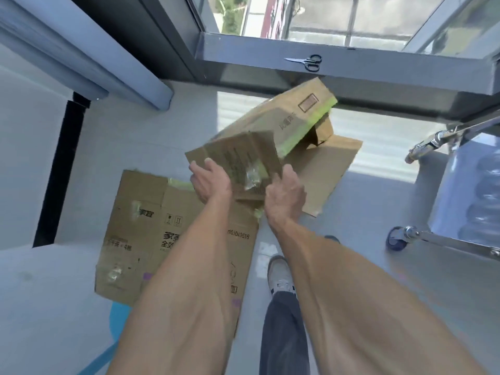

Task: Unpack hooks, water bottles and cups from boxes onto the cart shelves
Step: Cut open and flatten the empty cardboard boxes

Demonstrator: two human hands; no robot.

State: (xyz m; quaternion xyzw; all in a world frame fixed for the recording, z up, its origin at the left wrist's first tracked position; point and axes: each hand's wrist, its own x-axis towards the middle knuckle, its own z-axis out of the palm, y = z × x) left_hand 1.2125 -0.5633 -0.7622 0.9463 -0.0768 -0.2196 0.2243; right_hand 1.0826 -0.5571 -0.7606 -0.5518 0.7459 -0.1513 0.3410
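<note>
Item: cardboard box (pixel 273 125), brown with green tape along one edge, held in the air above the floor (pixel 378 212) at centre. Its long axis runs from the near left up to the far right, the taped far end tilted toward the window sill (pixel 378 60). The near flaps are open and face the person.

Left hand (pixel 209 181): fingers curled over the left near flap, gripping it.

Right hand (pixel 285 192): fingers curled round the right near flap, gripping it.

Flattened box, printed (pixel 140 239): lies flat on the floor at near left, partly under the left forearm.

Flattened box, plain (pixel 327 169): lies flat on the floor, below and to the right of the held box.

Scissors (pixel 307 61): black handles, on the window sill at far centre, blades pointing left.

Cart (pixel 446 133): metal frame at the right edge, one wheel (pixel 396 240) on the floor; water bottles (pixel 487 201) show blurred on its lower shelf.

Shoe (pixel 280 274): white, on the floor near centre.
</note>
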